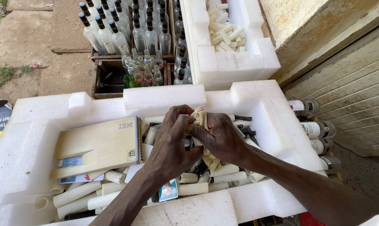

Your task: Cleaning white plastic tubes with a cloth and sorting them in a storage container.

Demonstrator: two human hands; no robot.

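Both hands meet over a big white foam box (38,125). My left hand (170,144) curls around a small object that its fingers hide. My right hand (219,138) grips a crumpled beige cloth (201,118) and presses it against that object. More of the cloth hangs below the right palm. Under the hands lie several cream-coloured plastic tubes (78,193), dark parts and a small photo card (168,190). A flat beige plastic case (99,146) rests in the box to the left of the hands.
Wooden crates (108,81) of clear glass bottles with black caps (114,35) stand beyond the box. A second foam box (235,58) with cream tubes sits at the back right. Several labelled bottles (317,129) lie by a slatted wall on the right. Bare ground is at the far left.
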